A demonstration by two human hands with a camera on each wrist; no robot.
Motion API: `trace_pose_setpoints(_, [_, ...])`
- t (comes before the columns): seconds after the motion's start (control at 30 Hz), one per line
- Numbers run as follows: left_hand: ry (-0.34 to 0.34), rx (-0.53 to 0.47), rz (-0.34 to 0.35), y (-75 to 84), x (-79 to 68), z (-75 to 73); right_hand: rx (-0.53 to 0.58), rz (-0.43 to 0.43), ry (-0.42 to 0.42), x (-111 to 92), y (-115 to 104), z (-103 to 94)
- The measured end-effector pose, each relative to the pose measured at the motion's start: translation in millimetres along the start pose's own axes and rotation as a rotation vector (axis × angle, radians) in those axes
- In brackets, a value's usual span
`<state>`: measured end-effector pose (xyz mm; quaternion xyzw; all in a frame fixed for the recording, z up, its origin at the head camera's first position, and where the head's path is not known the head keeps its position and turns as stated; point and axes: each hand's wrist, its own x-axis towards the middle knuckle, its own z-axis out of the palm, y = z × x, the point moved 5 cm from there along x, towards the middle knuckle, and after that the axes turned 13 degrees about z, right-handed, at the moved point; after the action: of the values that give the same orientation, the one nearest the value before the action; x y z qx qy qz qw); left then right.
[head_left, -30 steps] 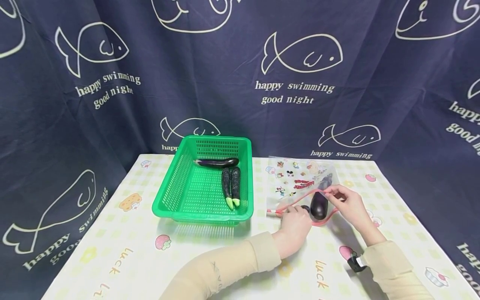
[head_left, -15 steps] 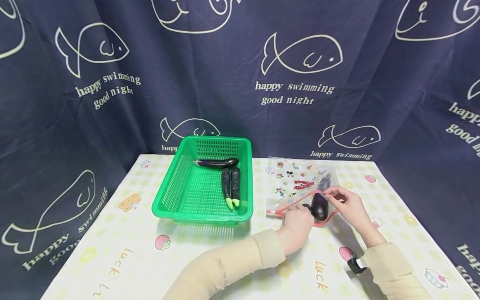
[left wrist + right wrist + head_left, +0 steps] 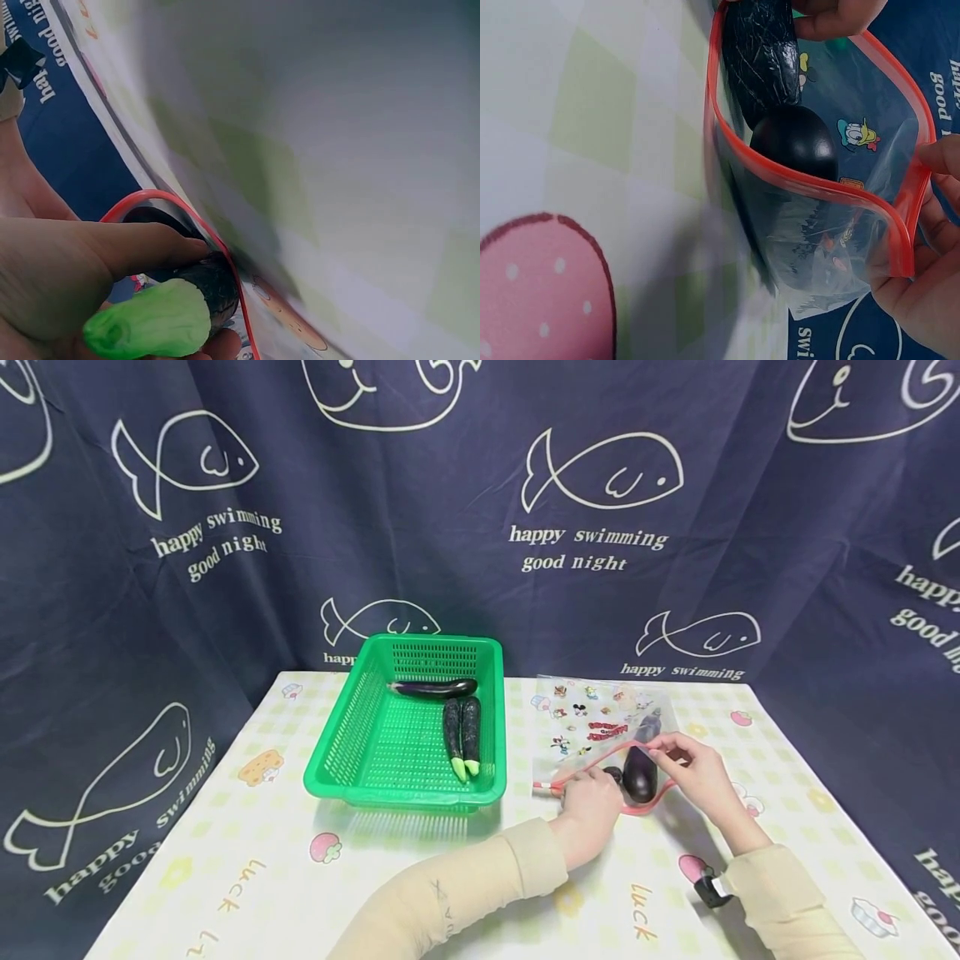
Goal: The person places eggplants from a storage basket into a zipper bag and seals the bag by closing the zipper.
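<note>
Head view: left hand (image 3: 591, 814) grips dark vegetable (image 3: 761, 64), right hand (image 3: 697, 772) pinches bag (image 3: 558, 756) (eggplant (image 3: 640, 777) crowding its mouth), green basket (image 3: 405, 794) nearby.

Cut off, right wrist view: left hand (image 3: 840, 18), right hand (image 3: 936, 266), wrinkled dark vegetable (image 3: 761, 60) (mostly hidden in head view).

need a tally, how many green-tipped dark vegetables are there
3: first vegetable and second vegetable in the green basket, third vegetable in the left hand, partway into the bag; more may be hidden inside.
</note>
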<state>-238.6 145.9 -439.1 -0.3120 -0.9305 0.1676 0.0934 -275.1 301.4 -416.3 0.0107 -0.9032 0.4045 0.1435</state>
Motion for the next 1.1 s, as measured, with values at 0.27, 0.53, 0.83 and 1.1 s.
trace_pose_setpoints(0.27, [-0.017, 0.006, 0.027, -1.8, -7.5, -0.3, -0.004, 0.005, 0.002, 0, 1, 0.6])
trace_pose_setpoints(0.53, [0.117, 0.015, 0.041, -0.3, -19.9, -2.1, 0.005, -0.005, 0.003, -1, 0, -0.4])
trace_pose_setpoints(0.83, [0.154, -0.013, 0.114, 1.2, -37.0, -1.2, -0.013, -0.004, 0.006, -2, 0, -0.2])
trace_pose_setpoints(1.1, [0.138, -0.056, 0.146, 1.5, -49.9, 0.2, -0.028, -0.001, 0.008, -1, 0, 0.9])
